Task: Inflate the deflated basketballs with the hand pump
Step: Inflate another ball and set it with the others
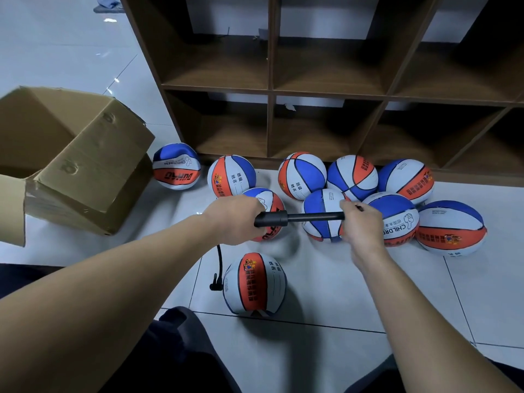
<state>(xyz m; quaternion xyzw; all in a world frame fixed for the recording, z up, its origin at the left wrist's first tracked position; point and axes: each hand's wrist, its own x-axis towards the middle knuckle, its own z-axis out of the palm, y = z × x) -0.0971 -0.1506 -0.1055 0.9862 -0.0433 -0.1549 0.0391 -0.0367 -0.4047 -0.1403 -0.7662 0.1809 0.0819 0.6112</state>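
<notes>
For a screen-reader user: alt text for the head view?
Both hands hold a black hand pump level, left hand on one end, right hand on the other; its hose hangs beside a basketball on the floor, others lying before a wooden shelf.

Open cardboard box (71, 163) on pale tiled floor (326, 350), left; dark wooden cubby shelf (270, 89) behind; blue cloth (109, 4) lying far back at top left

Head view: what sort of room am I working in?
Likely a school or kindergarten storeroom: a tiled floor, empty wooden cubby shelves, an open cardboard box and children's basketballs.
</notes>
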